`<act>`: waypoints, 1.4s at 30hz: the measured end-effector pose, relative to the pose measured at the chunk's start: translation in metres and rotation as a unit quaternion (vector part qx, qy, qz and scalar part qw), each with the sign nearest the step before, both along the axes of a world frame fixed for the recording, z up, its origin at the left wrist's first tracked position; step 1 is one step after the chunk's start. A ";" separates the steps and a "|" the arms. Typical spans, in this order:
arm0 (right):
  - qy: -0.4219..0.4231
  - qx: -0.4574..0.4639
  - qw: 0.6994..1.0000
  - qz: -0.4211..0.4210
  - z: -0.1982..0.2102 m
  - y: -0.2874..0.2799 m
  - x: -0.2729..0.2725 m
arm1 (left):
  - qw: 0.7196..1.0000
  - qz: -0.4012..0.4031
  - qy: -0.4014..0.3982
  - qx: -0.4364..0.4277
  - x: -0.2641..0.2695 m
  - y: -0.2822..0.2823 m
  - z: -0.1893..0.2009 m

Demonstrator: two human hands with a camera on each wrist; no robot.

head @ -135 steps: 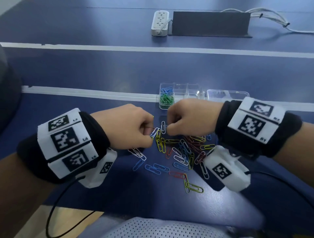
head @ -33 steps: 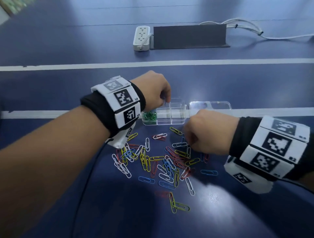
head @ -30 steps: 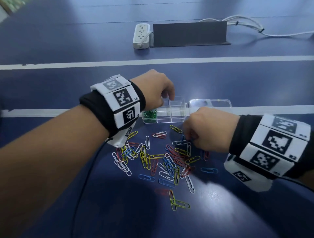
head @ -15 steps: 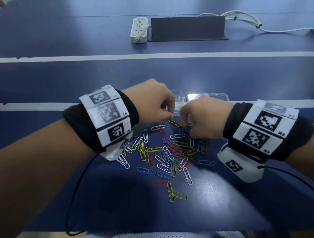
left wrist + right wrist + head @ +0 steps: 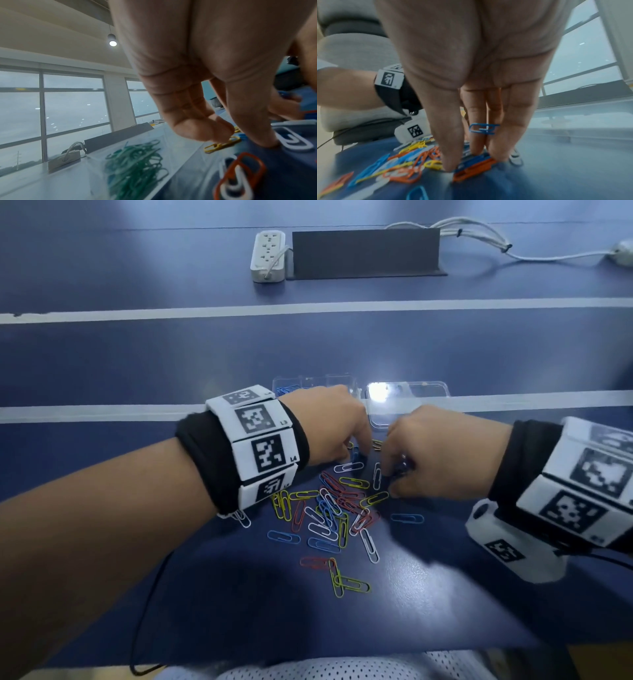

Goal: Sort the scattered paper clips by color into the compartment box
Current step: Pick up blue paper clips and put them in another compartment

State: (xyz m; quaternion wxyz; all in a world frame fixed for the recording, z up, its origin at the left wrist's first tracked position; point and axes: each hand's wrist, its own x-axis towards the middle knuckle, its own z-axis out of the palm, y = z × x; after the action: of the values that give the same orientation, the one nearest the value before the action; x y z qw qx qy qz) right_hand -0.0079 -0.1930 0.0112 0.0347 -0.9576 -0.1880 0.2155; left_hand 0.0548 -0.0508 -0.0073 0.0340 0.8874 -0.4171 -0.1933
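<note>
The paper clips (image 5: 330,513) lie in a loose, many-coloured heap on the blue table (image 5: 445,594), just in front of the clear compartment box (image 5: 346,383). Red, yellow, white and blue ones overlap in the middle, and a few lie apart on the near side, among them a yellow pair (image 5: 344,580) crossing a red one. In the left wrist view one box compartment holds a bunch of green clips (image 5: 135,166); in the head view blue clips (image 5: 286,390) show in the far left compartment. The box's clear lid (image 5: 411,395) lies open to its right.

The left hand (image 5: 329,426) reaches down at the far edge of the heap, fingers bent toward the table. From its wrist camera the fingertips (image 5: 221,129) touch a yellow clip (image 5: 223,145) while the thumb (image 5: 254,121) presses the table beside a white clip (image 5: 291,139); whether the yellow clip is pinched cannot be told.

The right hand (image 5: 442,453) is just beside it, also fingers-down on the heap. Its thumb (image 5: 448,142) and fingers (image 5: 510,128) close on a blue clip (image 5: 476,160) lying on an orange one (image 5: 474,170), and another blue clip (image 5: 482,129) sits clamped between two fingers higher up.

Both wrists wear black bands with white coded tags (image 5: 255,419). Far back stand a white power strip (image 5: 269,254) and a dark panel (image 5: 364,251).
</note>
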 end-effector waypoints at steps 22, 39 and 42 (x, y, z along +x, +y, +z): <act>0.108 0.159 0.979 -0.067 -0.002 -0.020 0.002 | 0.991 0.096 0.011 -0.096 -0.009 0.024 0.018; 0.032 -0.006 0.999 -0.033 -0.004 -0.013 -0.036 | 0.995 0.068 0.020 0.075 -0.022 0.031 0.011; 0.015 0.004 0.999 -0.030 -0.003 -0.015 -0.035 | 0.994 0.076 0.045 0.059 -0.018 0.029 0.009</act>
State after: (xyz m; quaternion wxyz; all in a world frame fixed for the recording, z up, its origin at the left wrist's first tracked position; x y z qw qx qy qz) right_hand -0.0430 -0.2077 0.0080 0.0483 -0.9593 -0.1591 0.2283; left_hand 0.0368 -0.0213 0.0018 0.0153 0.9072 -0.3349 -0.2543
